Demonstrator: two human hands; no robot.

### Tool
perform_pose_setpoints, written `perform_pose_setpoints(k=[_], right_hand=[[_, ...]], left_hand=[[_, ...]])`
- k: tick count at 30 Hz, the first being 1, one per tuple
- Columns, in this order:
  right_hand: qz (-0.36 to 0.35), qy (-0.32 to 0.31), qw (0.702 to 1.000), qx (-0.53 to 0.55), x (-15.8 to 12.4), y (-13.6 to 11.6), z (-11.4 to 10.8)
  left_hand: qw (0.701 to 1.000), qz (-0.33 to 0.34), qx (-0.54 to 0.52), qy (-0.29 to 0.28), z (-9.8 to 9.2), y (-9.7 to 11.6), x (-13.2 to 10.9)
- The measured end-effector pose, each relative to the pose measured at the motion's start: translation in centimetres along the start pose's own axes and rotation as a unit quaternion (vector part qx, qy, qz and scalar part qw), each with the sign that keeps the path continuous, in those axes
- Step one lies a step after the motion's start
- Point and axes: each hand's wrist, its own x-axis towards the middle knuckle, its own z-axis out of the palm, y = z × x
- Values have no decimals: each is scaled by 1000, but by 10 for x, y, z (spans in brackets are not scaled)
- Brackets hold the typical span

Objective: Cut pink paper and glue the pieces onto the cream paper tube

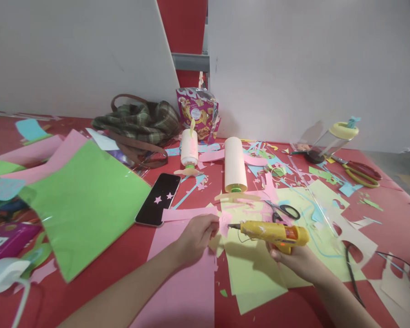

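In my right hand (290, 259) is a yellow hot glue gun (271, 231), its dark nozzle aimed left. My left hand (198, 234) pinches a small pink paper piece (224, 223) by its left edge, and the nozzle tip is at or very near that piece. Under my hands lie pink paper sheets (181, 273) and pale yellow sheets (259, 278). Just beyond the glue gun rest black-handled scissors (283, 212). A cream paper-covered cylinder (235, 164) with a green cap stands behind the hands, and a smaller decorated cylinder (189, 148) is to its left.
A phone (159, 200) with pink stars lies left of my hands, beside a large green sheet (89, 205). A snack bag (198, 111) and plaid bag (140, 120) stand at the back. Right are a clear bottle (333, 141), red-and-yellow-handled scissors (362, 173) and a dark cable (350, 273).
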Motion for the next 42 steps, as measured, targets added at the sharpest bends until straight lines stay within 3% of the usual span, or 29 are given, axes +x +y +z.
perform_pose_setpoints(k=[17,24,31,35,42], right_hand=[[4,54,998,28,1,4,1],[2,31,999,23,0,0,0],[-43,11,999,20,1,-9,2],[-27,4,999,22,1,-10,2],[-28,25,999,3,1,-9,1]], left_hand=[[1000,-6,-1,17,2,1,-3],[999,-23,7,32,1,3,-1],[998,-41,27,32,1,8,0],[998,-48,25,33,2,8,0],[998,-50,20,26,2,6,-1]])
